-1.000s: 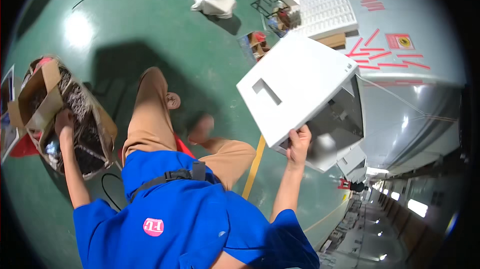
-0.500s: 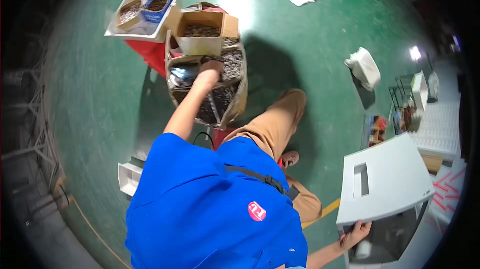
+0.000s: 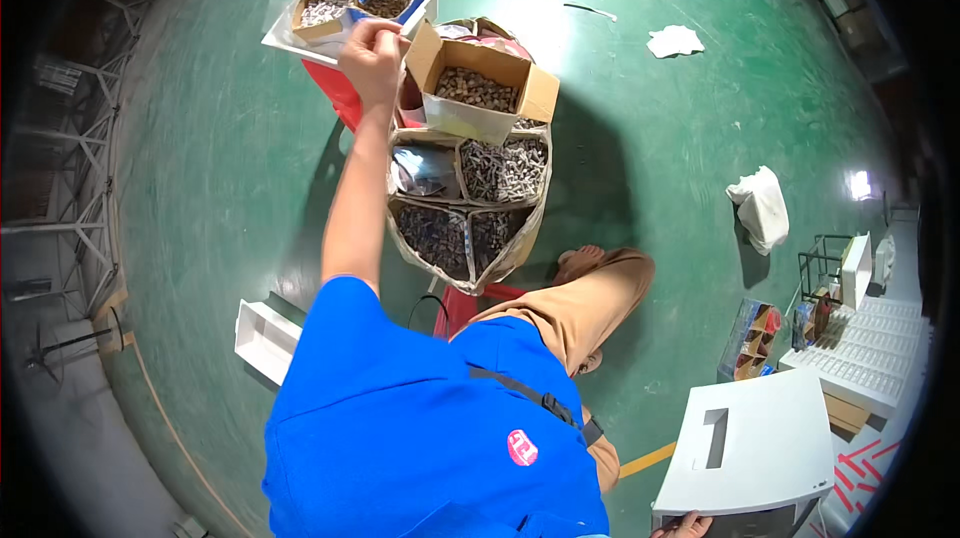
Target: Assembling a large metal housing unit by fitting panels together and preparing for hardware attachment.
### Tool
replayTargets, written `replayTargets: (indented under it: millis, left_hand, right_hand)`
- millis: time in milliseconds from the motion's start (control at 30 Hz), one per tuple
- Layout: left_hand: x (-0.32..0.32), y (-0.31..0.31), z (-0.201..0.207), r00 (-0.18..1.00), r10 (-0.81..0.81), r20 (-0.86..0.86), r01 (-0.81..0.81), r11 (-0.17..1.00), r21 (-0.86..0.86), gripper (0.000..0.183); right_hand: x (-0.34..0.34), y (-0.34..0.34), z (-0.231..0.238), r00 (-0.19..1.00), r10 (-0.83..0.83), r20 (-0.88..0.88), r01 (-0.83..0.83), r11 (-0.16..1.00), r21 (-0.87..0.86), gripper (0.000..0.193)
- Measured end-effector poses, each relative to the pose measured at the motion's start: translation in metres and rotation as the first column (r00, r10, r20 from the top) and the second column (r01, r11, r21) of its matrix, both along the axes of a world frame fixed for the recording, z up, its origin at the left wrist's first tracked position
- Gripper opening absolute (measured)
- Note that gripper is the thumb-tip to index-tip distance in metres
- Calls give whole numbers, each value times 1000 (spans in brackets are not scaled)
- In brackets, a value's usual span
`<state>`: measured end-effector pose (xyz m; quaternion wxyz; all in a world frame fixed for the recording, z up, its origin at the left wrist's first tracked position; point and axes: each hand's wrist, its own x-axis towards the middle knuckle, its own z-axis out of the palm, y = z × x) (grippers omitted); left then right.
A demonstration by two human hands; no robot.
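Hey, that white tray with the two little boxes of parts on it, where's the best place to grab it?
Probably the white tray is best taken by its bare near-left rim, from the side, fingers under and thumb on top. The two small boxes fill its middle, and the left hand already covers its near-right edge. Keep it level, as the boxes are open.

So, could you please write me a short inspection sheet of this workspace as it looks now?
Surface: green floor, bare patches.
Job's things: white tray holding small boxes of parts; open cardboard box; divided box of fasteners.
Clutter: crumpled white cloths, white bracket.
Hands: left hand at the tray's edge; right hand on a white cabinet.
Cables: nothing seen.
Surroundings: metal framework, white grid rack.
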<state>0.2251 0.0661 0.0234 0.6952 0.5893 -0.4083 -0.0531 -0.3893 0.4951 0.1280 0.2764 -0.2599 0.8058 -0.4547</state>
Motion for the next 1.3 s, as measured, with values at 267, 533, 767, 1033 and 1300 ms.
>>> replayTargets:
  millis: [267, 533, 767, 1033, 1300]
  left_hand:
    - [138, -142, -115, 850, -139, 508, -133, 877, 462, 21]
    - [148, -151, -118, 565, -627, 536, -378, 381, 844, 30]
    - [159, -145, -70, 352, -559, 750, -443, 607, 660, 30]
    - [148, -58, 108, 766, -586, 265, 135, 549, 825, 33]
    - [15, 140, 155, 479, -719, 504, 216, 653, 726, 14]
  right_hand:
    - [13, 4, 6, 979, -183, 84, 197, 960, -198, 36]
    - [15, -7, 8, 991, -107, 77, 118, 979, -167, 41]
    - [24, -33, 17, 996, -77, 52, 88, 966, -242, 40]
    - [32, -74, 13, 992, 59, 115, -30, 971, -238, 32]
    - [62, -110, 14, 989, 75, 128, -37, 961, -274, 22]
